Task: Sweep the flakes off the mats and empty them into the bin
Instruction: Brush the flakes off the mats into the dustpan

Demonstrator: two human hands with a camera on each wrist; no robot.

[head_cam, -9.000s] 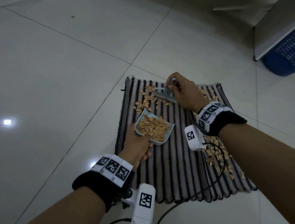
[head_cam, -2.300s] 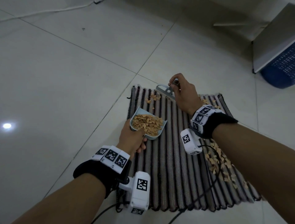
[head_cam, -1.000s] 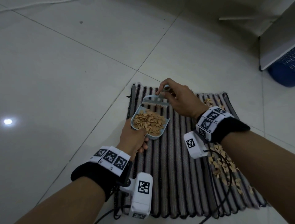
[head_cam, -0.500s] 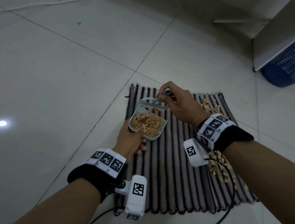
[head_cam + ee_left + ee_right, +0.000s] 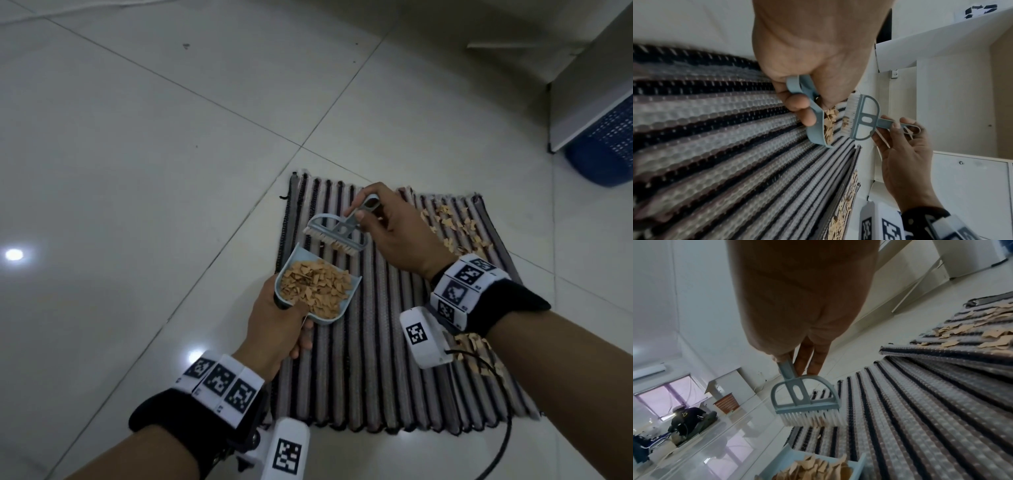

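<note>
My left hand [image 5: 274, 322] grips the handle of the light-blue dustpan [image 5: 317, 286], heaped with tan flakes [image 5: 317, 284], over the near-left part of the striped mat [image 5: 383, 370]. My right hand [image 5: 394, 226] pinches the handle of the small brush [image 5: 337, 236], bristles down just beyond the dustpan's open lip. More flakes [image 5: 455, 226] lie on the mat's far-right corner. The blue bin [image 5: 606, 147] stands on the tiled floor [image 5: 137, 137], well beyond the mat's right side.

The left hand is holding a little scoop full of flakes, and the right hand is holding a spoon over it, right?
Not quite. The left hand does hold the scoop full of flakes, but the right hand holds a small brush, not a spoon. The head view shows its bristles.
</note>
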